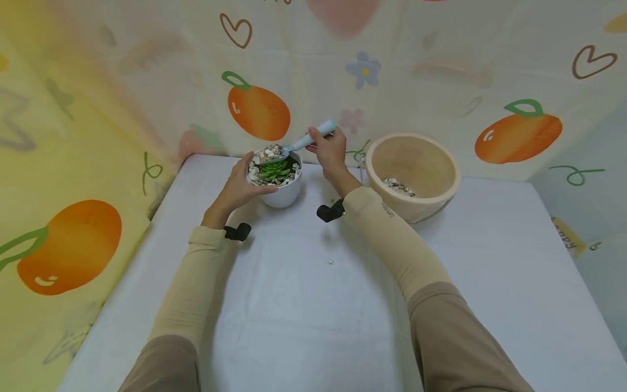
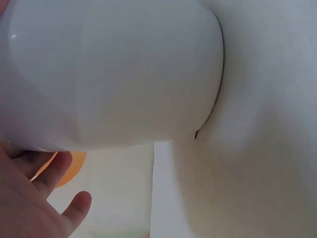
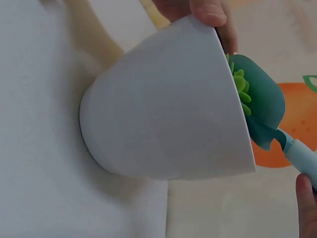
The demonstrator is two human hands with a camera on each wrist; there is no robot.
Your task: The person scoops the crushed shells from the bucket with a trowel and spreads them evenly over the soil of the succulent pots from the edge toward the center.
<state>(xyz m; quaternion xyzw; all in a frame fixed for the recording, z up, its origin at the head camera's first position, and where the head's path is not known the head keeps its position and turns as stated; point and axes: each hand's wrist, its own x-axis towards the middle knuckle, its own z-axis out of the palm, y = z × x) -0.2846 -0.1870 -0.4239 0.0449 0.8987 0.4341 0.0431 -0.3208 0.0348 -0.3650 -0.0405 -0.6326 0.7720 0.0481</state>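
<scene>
A white flower pot stands on the table, holding a green succulent with pale stone chips about it. My left hand grips the pot's left side near the rim, the thumb across the front; its fingers show along the pot wall in the left wrist view. My right hand holds a small light-blue trowel by its handle. The trowel's blade, heaped with stone chips in the head view, is over the back of the pot, close to the succulent.
Right of the pot stands a large beige planter with more stone chips at its bottom. One tiny pale chip lies on the white tabletop. A printed cloth hangs right behind the table's back edge.
</scene>
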